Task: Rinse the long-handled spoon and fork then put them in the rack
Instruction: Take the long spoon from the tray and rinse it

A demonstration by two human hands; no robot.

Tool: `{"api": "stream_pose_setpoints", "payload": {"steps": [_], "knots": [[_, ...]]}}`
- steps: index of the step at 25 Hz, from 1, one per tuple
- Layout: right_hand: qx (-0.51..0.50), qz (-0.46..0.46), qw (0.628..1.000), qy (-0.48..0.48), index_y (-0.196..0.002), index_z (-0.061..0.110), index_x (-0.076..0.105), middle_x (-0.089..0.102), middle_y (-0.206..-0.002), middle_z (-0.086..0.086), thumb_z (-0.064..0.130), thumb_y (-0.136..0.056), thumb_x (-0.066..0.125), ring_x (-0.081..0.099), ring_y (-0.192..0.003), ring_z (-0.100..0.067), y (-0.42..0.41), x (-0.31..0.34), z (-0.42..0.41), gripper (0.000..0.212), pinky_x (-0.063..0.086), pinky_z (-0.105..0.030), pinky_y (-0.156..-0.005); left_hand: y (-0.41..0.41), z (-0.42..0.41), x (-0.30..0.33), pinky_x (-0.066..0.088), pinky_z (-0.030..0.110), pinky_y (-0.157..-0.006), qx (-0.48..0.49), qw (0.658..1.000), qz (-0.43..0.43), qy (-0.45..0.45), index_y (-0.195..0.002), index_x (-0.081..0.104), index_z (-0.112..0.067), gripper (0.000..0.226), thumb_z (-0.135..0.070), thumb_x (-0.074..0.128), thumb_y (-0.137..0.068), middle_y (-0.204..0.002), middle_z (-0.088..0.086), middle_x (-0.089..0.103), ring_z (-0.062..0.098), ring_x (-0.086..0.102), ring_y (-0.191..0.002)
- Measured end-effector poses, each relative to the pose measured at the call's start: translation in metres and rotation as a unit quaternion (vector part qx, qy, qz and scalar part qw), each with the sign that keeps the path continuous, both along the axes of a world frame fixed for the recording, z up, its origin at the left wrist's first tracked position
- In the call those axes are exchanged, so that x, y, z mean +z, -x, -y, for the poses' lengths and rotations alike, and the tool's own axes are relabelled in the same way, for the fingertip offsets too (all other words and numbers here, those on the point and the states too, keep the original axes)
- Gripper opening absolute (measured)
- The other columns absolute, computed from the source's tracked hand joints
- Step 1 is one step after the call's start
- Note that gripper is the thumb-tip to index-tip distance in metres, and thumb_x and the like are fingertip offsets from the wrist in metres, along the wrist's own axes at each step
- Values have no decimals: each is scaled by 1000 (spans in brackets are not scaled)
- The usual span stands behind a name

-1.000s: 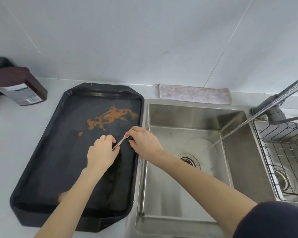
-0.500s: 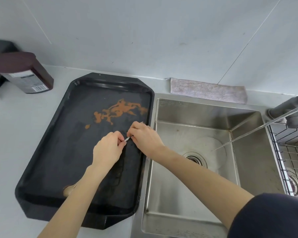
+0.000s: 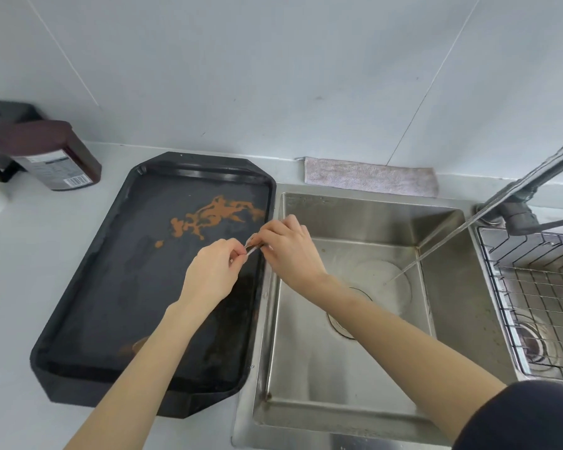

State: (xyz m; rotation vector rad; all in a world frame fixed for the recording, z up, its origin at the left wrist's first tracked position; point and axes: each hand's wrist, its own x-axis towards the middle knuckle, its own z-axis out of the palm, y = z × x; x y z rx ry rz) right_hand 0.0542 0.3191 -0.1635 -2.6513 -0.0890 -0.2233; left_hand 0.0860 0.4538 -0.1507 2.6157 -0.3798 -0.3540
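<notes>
Both hands meet over the right edge of the black tray (image 3: 88,287). My left hand (image 3: 213,274) and my right hand (image 3: 290,251) each pinch one thin metal utensil handle (image 3: 252,250); only a short silver stretch shows between the fingers. Whether it is the spoon or the fork, or both, I cannot tell, because the ends are hidden in the hands. The wire rack (image 3: 540,287) sits in the right basin, apart from the hands. A thin stream of water (image 3: 436,248) runs from the tap (image 3: 533,177) into the steel sink (image 3: 348,352).
The tray bears an orange-brown sauce smear (image 3: 215,214). A dark brown bottle (image 3: 57,157) lies at the back left of the white counter. A folded cloth (image 3: 371,177) lies behind the sink against the wall.
Both hands have shifted slightly right, toward the sink edge, still pinching the metal handle. The view has swung a little.
</notes>
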Motion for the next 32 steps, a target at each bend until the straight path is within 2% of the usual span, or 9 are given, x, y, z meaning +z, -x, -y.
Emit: {"api": "stream_pose_setpoints", "payload": {"steps": [3,6,9,11,14,19,24,28,32], "knots": [[-42,17,996,-82,-118,10,60,56,-130,-8,0,-85,51,51,-106,-32,20,12,19,35,45,-43,-93,9,15,16,41,22,-76,-10,999,8,50,-105,63,-11,21,-22,53,-91,-102,3,66,11,52,-81],[-119,24,969,-215,-130,13,47,45,-136,-6,3,-86,52,54,-104,-19,42,29,37,45,47,-29,-92,20,37,34,38,21,-77,-14,994,-17,110,-101,65,-12,19,-22,54,-90,-90,-3,61,12,53,-80],[-201,-14,923,-329,-127,15,48,56,-124,-2,12,-88,54,55,-78,-3,59,48,55,40,43,-13,-73,33,64,48,40,22,-75,-31,987,-25,158,-97,66,-12,16,-19,54,-90,-83,-3,62,9,53,-67],[-230,-24,901,-368,-118,14,58,66,-114,-2,16,-88,56,57,-81,-5,71,57,68,30,42,-14,-76,42,82,56,46,15,-64,-46,979,-29,195,-97,65,-11,14,-17,54,-90,-80,-4,61,0,52,-58],[-246,-10,875,-417,-101,13,68,69,-93,0,18,-87,58,59,-87,-9,87,66,85,18,43,-19,-81,56,108,67,43,3,-45,-59,963,-68,253,-101,64,-9,16,-14,53,-90,-77,-5,62,-1,55,-58],[-264,17,851,-453,-83,18,65,60,-70,10,20,-88,59,53,-70,-6,109,73,116,8,41,-18,-70,80,142,73,49,18,-63,-58,923,-181,334,-84,63,-20,10,-18,55,-90,-76,-8,61,4,54,-68],[-289,39,837,-463,-70,26,58,64,-71,7,14,-89,54,61,-80,-15,125,68,141,22,49,-35,-88,99,171,60,49,11,-63,-44,908,-252,332,-99,60,-13,12,-18,59,-87,-80,-5,60,5,56,-74],[-307,34,834,-458,-69,26,57,65,-69,7,10,-88,54,65,-75,-17,135,59,164,25,54,-42,-90,108,201,46,43,18,-65,-30,903,-276,328,-79,57,-19,9,-17,63,-85,-75,-1,59,17,53,-79],[-335,39,832,-440,-72,28,54,63,-69,9,7,-85,55,60,-68,-13,136,58,195,25,52,-30,-75,111,233,39,45,21,-66,-29,892,-289,345,-74,58,-19,13,-16,63,-85,-71,-3,59,12,53,-69]]}}
